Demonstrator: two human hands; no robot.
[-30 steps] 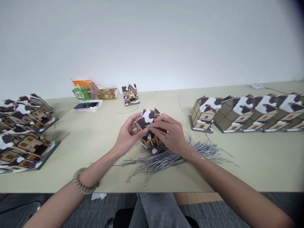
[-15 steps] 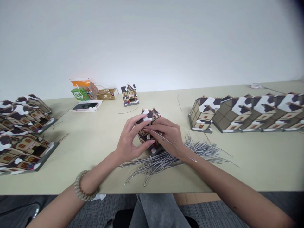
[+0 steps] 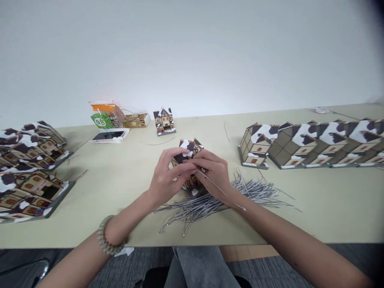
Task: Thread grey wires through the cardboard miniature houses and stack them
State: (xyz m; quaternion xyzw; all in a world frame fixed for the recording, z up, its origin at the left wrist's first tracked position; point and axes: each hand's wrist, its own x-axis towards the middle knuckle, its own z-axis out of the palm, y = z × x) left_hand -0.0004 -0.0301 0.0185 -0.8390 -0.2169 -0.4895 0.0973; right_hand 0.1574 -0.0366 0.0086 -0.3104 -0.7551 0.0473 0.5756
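Note:
A miniature snow-capped house [image 3: 192, 189] with a dark roof stands on the table in front of me, partly covered by my hands. My left hand [image 3: 169, 176] is at its left side. One finger lies against the roof, while the thumb and another finger pinch a thin silver-grey wire [image 3: 213, 185]. From the right, my right hand [image 3: 213, 171] is closed at the house front, its fingertips meeting the left ones at the wire. The wire's free length trails back over my right wrist. Under and beside the house lies a heap of grey wires [image 3: 255, 195].
More miniature houses [image 3: 39, 192] stand at the left, and a row of them [image 3: 295, 146] at the right. At the back are a single small house [image 3: 164, 121], a phone [image 3: 109, 136], a green packet [image 3: 102, 120] and a gold box [image 3: 136, 120]. Loose wires lie about.
My left thumb has come up from the lower front of the house and closed against a finger at the wire. The right hand has barely moved.

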